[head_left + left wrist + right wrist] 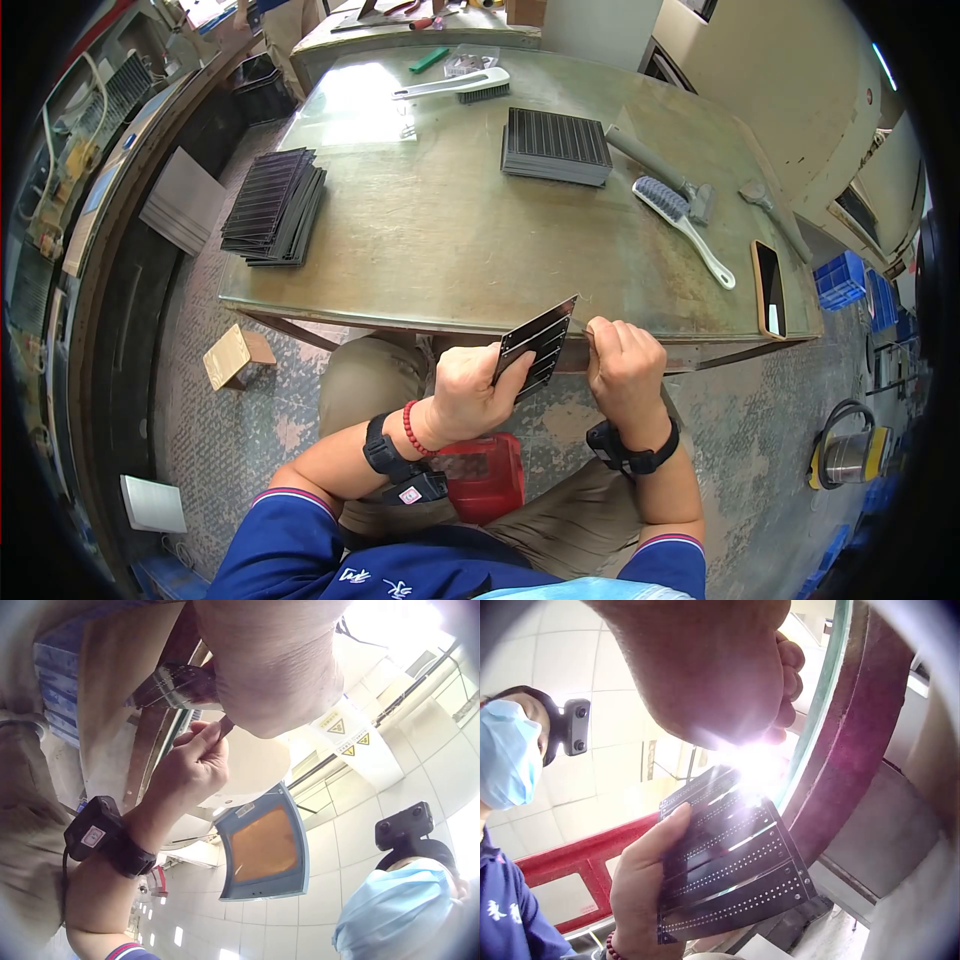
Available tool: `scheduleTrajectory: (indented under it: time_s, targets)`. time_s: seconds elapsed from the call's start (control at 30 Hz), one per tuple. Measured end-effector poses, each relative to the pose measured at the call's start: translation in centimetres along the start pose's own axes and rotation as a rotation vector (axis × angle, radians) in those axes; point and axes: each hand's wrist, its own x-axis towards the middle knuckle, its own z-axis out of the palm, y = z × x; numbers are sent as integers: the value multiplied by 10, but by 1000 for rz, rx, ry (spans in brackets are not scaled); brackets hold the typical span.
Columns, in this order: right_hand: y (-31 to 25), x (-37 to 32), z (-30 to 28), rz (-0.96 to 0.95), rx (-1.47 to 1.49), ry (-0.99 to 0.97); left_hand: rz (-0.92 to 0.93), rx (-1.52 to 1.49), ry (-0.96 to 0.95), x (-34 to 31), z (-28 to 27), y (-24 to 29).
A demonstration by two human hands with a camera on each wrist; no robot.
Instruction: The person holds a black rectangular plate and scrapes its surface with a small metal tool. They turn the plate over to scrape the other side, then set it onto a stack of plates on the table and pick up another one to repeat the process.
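Note:
My left hand grips a thin black panel by its near side, thumb across its face. The panel tilts up just off the table's front edge. In the right wrist view the panel shows rows of small pale dots and long slots. To its right, my right hand is raised with curled fingers. Between thumb and forefinger, the left wrist view shows it pinching a small, thin, dark piece; its kind I cannot tell. The palm side of the left hand is hidden behind the panel.
On the table stand a leaning stack of black panels at left and a neater stack at back. Two white-handled brushes, a grey tool and a phone lie around. A wooden stool stands below.

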Motion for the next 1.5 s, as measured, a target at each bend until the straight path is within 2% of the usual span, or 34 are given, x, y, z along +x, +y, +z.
scheduleTrajectory:
  time_s: [0.2,0.3,0.47,0.53,0.67,0.77,0.8,0.87,0.9,0.97,1.0,1.07,1.1,1.13,1.2,1.23,1.3,1.33,1.37,1.5]
  targets:
    - [2,-1,2,5,1,5,4,11,8,3,-2,3]
    - [5,-1,0,-6,-17,16,-60,44,-26,4,-4,1]
    - [13,1,-9,-31,150,165,-378,-264,-37,12,-10,1]
    - [14,1,-9,-8,194,193,-424,-319,-39,13,-11,-2]
    - [20,-1,-7,80,273,238,-411,-429,30,10,-6,-14]
    - [22,-6,-7,296,413,212,-450,-545,59,14,-10,-9]
    - [19,-6,-8,296,418,213,-452,-540,60,14,-11,-9]
    - [12,-5,-11,572,778,95,-424,-572,7,14,-10,-9]
    - [8,-4,-10,571,779,96,-423,-571,7,14,-11,-8]
    - [0,-3,-8,690,1014,-76,-487,-607,-10,15,-11,-6]
    - [0,-4,-8,691,1015,-75,-487,-606,-11,15,-10,-6]
    - [-1,-5,-8,650,1192,-315,-456,-649,-10,14,-8,-7]
    - [0,-6,-9,629,1190,-332,-456,-649,-9,13,-7,-8]
    - [-1,-7,-11,627,1190,-333,-411,-663,71,12,-5,-9]
    - [-1,-6,-16,725,1261,-138,-325,-722,218,15,-2,-10]
    - [2,-5,-17,711,1311,-83,-366,-736,267,17,-5,-8]
    - [11,-1,-16,748,1225,-86,-409,-751,315,20,-10,-7]
    - [16,1,-16,785,1137,-86,-359,-689,356,21,-10,-10]
    - [21,0,-11,739,1031,-91,-309,-628,397,20,-10,-13]
    - [21,-1,-19,802,1210,-144,-281,-623,392,18,-11,-15]
